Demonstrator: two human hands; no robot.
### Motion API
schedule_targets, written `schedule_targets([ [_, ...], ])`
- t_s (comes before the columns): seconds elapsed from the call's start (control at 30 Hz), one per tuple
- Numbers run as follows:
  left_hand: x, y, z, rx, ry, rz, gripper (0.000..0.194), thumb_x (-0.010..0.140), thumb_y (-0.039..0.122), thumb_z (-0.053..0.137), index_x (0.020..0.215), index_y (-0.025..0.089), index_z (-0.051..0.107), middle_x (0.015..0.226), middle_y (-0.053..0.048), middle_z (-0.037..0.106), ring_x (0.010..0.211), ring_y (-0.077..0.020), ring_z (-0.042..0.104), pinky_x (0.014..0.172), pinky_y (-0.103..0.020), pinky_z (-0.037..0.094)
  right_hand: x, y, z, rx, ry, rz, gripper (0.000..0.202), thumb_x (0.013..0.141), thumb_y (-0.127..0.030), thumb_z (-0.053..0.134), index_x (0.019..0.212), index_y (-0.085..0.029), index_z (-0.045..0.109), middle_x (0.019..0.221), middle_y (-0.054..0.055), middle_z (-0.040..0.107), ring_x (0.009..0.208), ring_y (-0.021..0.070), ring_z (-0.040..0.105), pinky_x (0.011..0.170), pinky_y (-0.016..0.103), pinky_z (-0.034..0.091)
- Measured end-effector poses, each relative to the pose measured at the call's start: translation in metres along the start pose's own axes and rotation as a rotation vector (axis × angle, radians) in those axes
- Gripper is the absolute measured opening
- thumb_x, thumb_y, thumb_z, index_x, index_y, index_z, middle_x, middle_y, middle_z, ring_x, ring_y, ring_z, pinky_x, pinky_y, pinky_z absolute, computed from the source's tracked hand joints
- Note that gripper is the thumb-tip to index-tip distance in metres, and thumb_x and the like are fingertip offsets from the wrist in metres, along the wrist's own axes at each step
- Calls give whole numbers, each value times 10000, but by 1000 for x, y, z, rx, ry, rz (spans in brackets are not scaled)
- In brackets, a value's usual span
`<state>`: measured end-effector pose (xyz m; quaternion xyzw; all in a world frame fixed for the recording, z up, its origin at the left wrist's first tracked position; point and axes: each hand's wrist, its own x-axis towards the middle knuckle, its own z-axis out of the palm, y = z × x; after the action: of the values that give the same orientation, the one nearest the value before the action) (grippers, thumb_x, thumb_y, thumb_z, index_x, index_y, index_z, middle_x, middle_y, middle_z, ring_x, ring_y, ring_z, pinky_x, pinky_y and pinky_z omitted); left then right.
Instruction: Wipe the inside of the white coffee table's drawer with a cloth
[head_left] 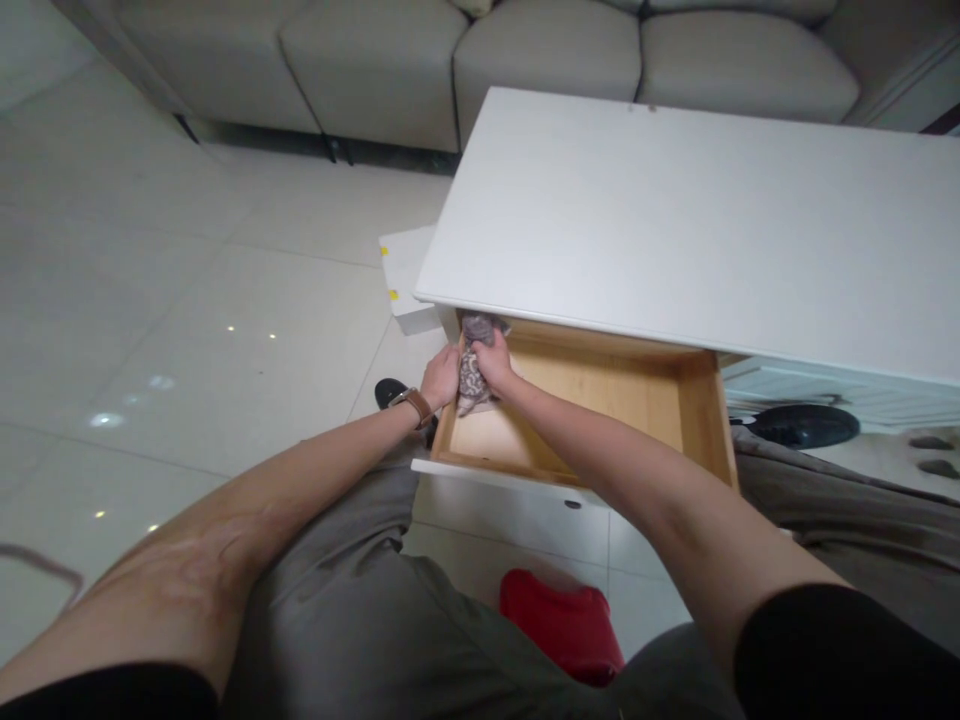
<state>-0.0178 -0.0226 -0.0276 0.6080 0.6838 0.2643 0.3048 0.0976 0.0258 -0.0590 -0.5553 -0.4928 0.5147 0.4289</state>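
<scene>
Head view: the gray-and-white patterned cloth (474, 378) looks bunched and crumpled.

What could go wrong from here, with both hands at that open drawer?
The left hand is at the side of the drawer, close to the tabletop, so its fingers might be pinched if the drawer slid in. The patterned cloth in the right hand bunches near that edge and could snag.
</scene>
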Motion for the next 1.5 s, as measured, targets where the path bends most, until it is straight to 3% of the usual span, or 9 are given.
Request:
schedule_targets([
  [0.2,1,-10,5,52,10,67,303,981,252,351,923,170,637,1044,-122,710,993,-235,642,962,-374,490,-47,9,-32,-185,-326,-316,601,629,-158,595,1228,-204,592,1208,83,561,1227,263,529,1160,440,383],
  [0.47,3,-10,7,90,23,7,337,994,252,306,937,168,628,1044,-145,705,1045,-259,632,1013,-395,460,19,-21,-14,-278,-64,-227,380,773,-235,507,1140,-207,603,1068,83,657,1080,275,581,1090,475,437],
  [0.63,3,-11,2,-73,11,-39,370,965,265,306,956,167,662,1074,-119,723,1040,-235,635,1005,-363,471,-8,-23,-20,-343,-152,-288,531,727,-166,537,1252,-225,590,1162,89,571,1134,270,546,1121,474,411],
  [0.83,8,0,-53,219,-321,-120,202,783,227,503,827,146,683,886,-104,752,861,-216,669,836,-314,519,-78,-20,-33,-374,-410,-428,501,713,-103,581,1189,-243,652,1266,95,415,1246,266,465,1130,429,392],
  [0.93,-4,29,-87,364,-427,-123,117,713,234,588,622,183,641,758,-110,735,821,-251,683,829,-331,512,-101,-20,-39,-411,-564,-504,491,700,-83,611,1156,-255,674,1261,82,401,1241,263,459,1125,426,389],
  [1.03,-45,75,-99,552,-537,-42,168,742,314,633,642,187,678,753,-134,738,862,-302,703,844,-367,512,-108,-21,-46,-400,-652,-516,457,712,-98,621,1140,-251,670,1237,73,416,1187,247,488,1095,402,408],
  [1.27,-163,152,-39,807,-536,153,327,806,324,679,1074,144,731,1091,-240,732,1053,-347,696,914,-445,512,-88,-22,-55,-329,-536,-292,503,579,-156,714,1059,-220,577,1096,33,547,1044,233,548,988,412,465],
  [1.37,-166,155,-18,801,-478,277,432,828,362,677,1213,166,669,1239,-221,679,1119,-348,666,886,-443,530,-81,-18,-58,-360,-416,-72,582,518,-162,753,1065,-215,563,978,3,615,932,227,585,918,412,495],
  [1.5,-149,137,1,730,-611,429,465,827,474,676,1174,165,678,1242,-176,668,1123,-326,654,895,-414,532,-68,-12,-59,-319,-398,101,355,595,-190,727,941,-215,649,868,7,694,847,224,634,884,388,510],
])
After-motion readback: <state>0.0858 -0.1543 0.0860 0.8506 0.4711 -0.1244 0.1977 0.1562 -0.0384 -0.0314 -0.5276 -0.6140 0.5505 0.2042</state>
